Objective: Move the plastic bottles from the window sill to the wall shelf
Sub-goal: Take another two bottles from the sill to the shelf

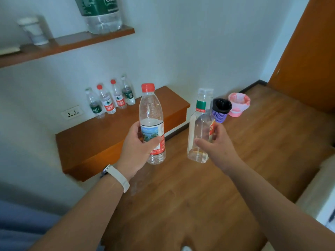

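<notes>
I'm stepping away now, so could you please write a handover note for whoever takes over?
Left hand grips the red-capped water bottle.
Right hand grips the green-labelled clear bottle.
Four small bottles already stand in a row on the lower wall shelf.
To do: probably set both held bottles there.
Window sill is out of view, so check it for more.

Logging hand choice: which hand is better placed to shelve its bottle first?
Left, probably. The left hand holds the red-capped bottle beside the lower shelf; the right hand, with the clear bottle, is over the floor, farther.
</notes>
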`<state>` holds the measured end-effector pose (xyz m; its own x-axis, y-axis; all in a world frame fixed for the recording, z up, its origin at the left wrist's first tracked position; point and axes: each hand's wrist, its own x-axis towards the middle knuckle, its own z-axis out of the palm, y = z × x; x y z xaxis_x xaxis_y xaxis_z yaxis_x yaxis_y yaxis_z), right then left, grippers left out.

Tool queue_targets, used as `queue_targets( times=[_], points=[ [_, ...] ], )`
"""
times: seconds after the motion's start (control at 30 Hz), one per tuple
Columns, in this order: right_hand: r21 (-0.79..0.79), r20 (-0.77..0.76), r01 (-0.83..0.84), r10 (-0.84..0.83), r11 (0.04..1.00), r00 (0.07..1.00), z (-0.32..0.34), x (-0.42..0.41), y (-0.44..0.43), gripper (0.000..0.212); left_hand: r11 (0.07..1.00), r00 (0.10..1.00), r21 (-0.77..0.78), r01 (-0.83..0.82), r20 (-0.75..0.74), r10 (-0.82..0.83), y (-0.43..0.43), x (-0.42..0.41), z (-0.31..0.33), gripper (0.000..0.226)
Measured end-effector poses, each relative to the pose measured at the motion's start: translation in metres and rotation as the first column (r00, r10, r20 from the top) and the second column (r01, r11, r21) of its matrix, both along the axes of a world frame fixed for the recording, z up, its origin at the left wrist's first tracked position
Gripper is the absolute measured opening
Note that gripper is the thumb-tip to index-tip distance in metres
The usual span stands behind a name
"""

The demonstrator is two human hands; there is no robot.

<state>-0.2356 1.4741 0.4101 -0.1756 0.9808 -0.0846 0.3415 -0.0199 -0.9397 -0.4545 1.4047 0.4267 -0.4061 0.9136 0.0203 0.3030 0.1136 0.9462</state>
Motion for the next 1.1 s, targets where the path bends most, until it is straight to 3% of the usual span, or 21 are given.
queue_targets(
  times=[0.3, 0.6, 1.1],
  points=[
    [0.017, 0.003, 0.003, -0.003, 1.000, 1.000, -0.006, -0.013, 0.073, 0.063, 1.000, 1.000, 0.013, -0.017, 0.010, 0.016, 0.063, -0.023, -0.007, 0.059],
    [0.001, 0.080, -0.063, 0.062, 0.998, 0.995, -0.023, -0.090, 0.170, 0.066, 0.999, 0.992, 0.016, -0.041, 0.116, 0.039, 0.151, -0.102, -0.040, 0.058],
    [0.065, 0.070, -0.086, 0.082, 0.994, 0.994, -0.009, -0.223, 0.326, 0.050, 1.000, 0.991, 0.008, 0.021, 0.128, -0.021, 0.305, -0.228, -0.053, 0.062]
  ],
)
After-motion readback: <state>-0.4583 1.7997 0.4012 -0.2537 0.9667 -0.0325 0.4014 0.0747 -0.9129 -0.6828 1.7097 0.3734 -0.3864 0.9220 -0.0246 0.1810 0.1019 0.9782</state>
